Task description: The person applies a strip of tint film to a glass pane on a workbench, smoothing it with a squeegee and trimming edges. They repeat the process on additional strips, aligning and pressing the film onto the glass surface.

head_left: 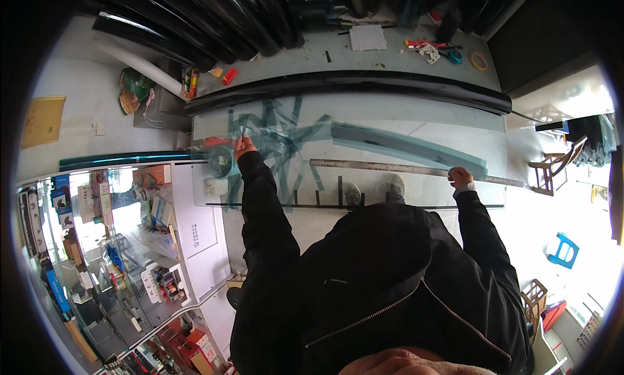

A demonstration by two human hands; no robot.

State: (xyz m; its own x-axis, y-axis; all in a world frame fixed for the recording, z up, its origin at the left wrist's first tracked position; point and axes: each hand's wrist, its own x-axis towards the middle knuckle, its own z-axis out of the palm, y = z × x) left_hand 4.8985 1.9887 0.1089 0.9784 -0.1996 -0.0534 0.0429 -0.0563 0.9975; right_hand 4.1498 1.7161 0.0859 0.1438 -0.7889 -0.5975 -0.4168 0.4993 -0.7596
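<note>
- Left of centre, our left hand (pixel 246 145) meets tangled film strips (pixel 281 138); we cannot tell its grip.
- Right of centre, our right hand (pixel 461 177) curls closed at the ruler (pixel 377 166); snagged strips might skew it.

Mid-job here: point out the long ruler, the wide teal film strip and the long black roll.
Long ruler (pixel 390 167), head view: its flat face, left of its middle.
Wide teal film strip (pixel 406 147), head view: middle of its upper surface.
Long black roll (pixel 351 82), head view: middle of its length.

Ruler (pixel 377 166) on the tabletop (pixel 455 128), film strips (pixel 279 144) left and behind
</note>
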